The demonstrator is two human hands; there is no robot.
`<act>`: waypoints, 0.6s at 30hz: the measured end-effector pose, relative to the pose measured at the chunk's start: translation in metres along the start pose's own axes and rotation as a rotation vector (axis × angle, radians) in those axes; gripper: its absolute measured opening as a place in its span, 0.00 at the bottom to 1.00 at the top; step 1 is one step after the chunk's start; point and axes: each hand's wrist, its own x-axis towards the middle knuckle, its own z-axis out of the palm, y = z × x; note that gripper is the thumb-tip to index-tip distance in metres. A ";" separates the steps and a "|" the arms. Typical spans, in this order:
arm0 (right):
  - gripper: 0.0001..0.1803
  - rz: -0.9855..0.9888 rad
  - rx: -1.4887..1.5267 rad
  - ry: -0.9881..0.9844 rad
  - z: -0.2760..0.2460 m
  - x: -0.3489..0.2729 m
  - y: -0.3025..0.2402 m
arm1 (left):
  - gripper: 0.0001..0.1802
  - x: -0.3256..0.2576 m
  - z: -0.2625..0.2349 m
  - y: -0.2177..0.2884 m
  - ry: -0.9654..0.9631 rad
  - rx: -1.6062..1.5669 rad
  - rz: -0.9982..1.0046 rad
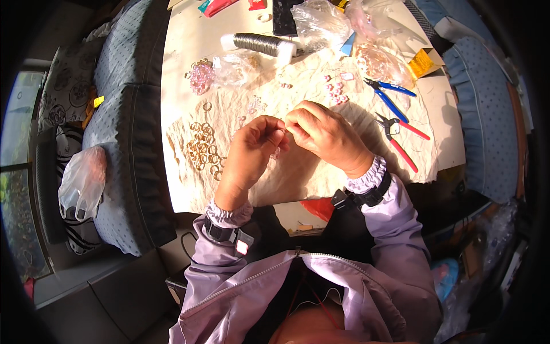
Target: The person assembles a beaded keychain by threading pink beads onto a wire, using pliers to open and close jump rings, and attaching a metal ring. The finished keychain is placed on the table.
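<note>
Above the desk (183, 57), a tiny item, too small to identify, is pinched between left hand (250, 150) and right hand (323, 135). Both sets of fingers are closed on it. Gold rings (203, 150) lie left.

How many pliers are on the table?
2. Blue-handled pliers lie right of the hands, near the pink beads. Red-handled pliers lie just below them on the cloth. More could be hidden under the plastic bags.

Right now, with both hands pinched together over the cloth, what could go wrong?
1. The left hand and right hand pinch something too small to make out; if dropped, it might vanish in the wrinkled cloth.
2. The pile of gold rings lies close by the left wrist; a shift could scatter them.
3. The red-handled pliers lie near the table edge and might get knocked off.
</note>
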 end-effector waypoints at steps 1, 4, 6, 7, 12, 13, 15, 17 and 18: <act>0.08 -0.005 0.003 0.001 0.000 0.000 0.000 | 0.06 0.000 0.001 0.000 0.011 0.016 -0.008; 0.08 0.003 0.037 -0.008 0.001 0.000 0.000 | 0.06 -0.001 0.003 0.000 0.036 0.050 -0.027; 0.07 -0.005 0.061 -0.007 0.000 0.000 0.000 | 0.07 0.000 0.003 0.001 0.041 0.053 -0.036; 0.07 0.018 0.101 0.002 0.000 0.001 0.000 | 0.07 0.000 0.003 0.002 0.029 0.023 -0.036; 0.04 0.167 0.394 0.065 -0.003 0.005 0.001 | 0.07 0.000 0.001 0.007 -0.002 -0.198 -0.113; 0.03 0.177 0.425 0.066 -0.002 0.005 0.001 | 0.08 0.000 0.002 0.007 0.008 -0.198 -0.121; 0.02 0.209 0.497 0.067 -0.002 0.005 0.000 | 0.08 -0.001 0.004 0.007 0.016 -0.218 -0.108; 0.02 0.220 0.516 0.058 -0.003 0.005 0.000 | 0.08 -0.001 0.003 0.007 0.001 -0.207 -0.091; 0.02 0.225 0.527 0.053 -0.003 0.005 0.000 | 0.08 -0.002 0.003 0.007 -0.005 -0.201 -0.083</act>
